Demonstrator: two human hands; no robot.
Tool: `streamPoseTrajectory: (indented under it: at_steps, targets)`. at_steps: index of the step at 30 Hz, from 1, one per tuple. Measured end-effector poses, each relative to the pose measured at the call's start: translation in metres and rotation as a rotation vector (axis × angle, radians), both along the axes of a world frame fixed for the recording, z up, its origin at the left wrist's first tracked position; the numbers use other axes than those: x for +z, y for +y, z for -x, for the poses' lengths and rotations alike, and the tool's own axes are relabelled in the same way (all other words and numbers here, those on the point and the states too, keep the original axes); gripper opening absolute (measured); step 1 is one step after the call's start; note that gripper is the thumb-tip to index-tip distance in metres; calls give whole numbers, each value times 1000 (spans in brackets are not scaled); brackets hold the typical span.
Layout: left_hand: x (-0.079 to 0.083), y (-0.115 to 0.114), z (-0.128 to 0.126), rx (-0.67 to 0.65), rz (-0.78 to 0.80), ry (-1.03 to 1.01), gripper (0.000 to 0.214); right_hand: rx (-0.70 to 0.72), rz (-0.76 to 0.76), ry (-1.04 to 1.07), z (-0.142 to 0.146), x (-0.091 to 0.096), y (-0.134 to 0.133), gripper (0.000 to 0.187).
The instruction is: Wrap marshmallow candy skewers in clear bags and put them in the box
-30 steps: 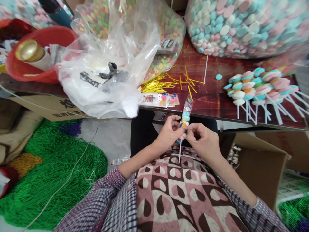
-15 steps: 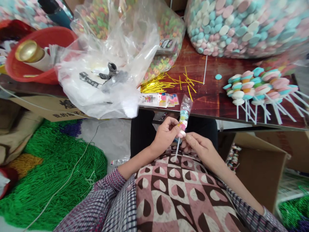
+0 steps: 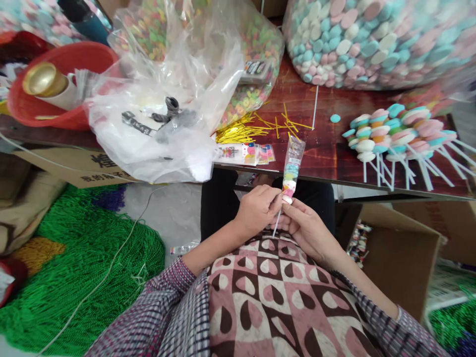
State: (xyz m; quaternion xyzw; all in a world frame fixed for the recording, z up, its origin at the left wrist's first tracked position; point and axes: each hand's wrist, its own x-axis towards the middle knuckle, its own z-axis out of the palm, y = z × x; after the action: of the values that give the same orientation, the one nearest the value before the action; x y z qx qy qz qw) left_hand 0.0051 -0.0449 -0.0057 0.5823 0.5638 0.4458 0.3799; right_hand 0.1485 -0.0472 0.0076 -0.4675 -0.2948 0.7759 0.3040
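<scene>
Over my lap I hold a candy skewer [image 3: 289,174]: pastel discs stacked on a white stick, inside a clear plastic sleeve that points up toward the table. My left hand [image 3: 257,208] is closed, pinching the sleeve just under the bottom candy. My right hand [image 3: 305,225] is closed round the stick from the right, thumb at the lowest candy. Both hands touch each other below the table edge.
On the dark wooden table [image 3: 327,148] lie gold twist ties [image 3: 245,130], printed stickers [image 3: 248,152] and unwrapped skewers [image 3: 394,136]. Big bags of candy [image 3: 372,39] and a crumpled plastic bag [image 3: 163,119] stand behind. A red basin [image 3: 55,79] sits left; green beads [image 3: 82,258] cover the floor; an open carton [image 3: 397,253] stands right.
The skewer has tipped more upright and risen a little. My right hand dropped from the candy to the stick, and my left hand closed tighter on the sleeve's bottom.
</scene>
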Motion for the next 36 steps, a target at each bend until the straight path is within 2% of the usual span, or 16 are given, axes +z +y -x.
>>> streamPoseTrajectory:
  at_steps: [2, 4, 6, 9, 12, 15, 19, 21, 23, 26, 31, 34, 36]
  targets:
    - [0, 1, 0, -18, 2, 8, 12, -5, -43, -1, 1, 3, 0, 26]
    - [1, 3, 0, -22, 56, -86, 10, -44, -109, -45, 0, 3, 0, 24]
    - [5, 8, 0, 10, 136, -321, 12, -74, -187, -105, -2, 1, -1, 25]
    - [15, 19, 2, 35, 228, -756, 31, -56, -316, -209, -7, -2, -2, 27]
    - [26, 35, 7, 16, 265, -1000, 35, 35, -404, -326, -12, 1, 1, 30]
    - [32, 49, 11, 49, 259, -1087, 31, 107, -497, -471, -17, 7, 5, 38]
    - [28, 57, 5, 227, 225, -1174, 21, 103, -845, -797, -20, 7, 12, 47]
    - [26, 56, -1, 314, 231, -1225, 17, 163, -1010, -942, -20, 4, 14, 48]
    - [25, 53, -8, 371, 248, -1273, 17, 244, -1093, -1043, -17, 0, 15, 47]
    - [26, 48, -17, 395, 253, -1310, 17, 292, -1132, -1112, -13, -4, 17, 41]
    - [25, 41, -23, 328, 261, -1265, 16, 211, -1130, -1073, -12, -8, 18, 39]
    - [23, 39, -23, 313, 280, -1234, 19, 128, -1021, -955, -11, -6, 18, 32]
    - [21, 41, -21, 306, 299, -1245, 23, 90, -890, -775, -11, -3, 18, 33]
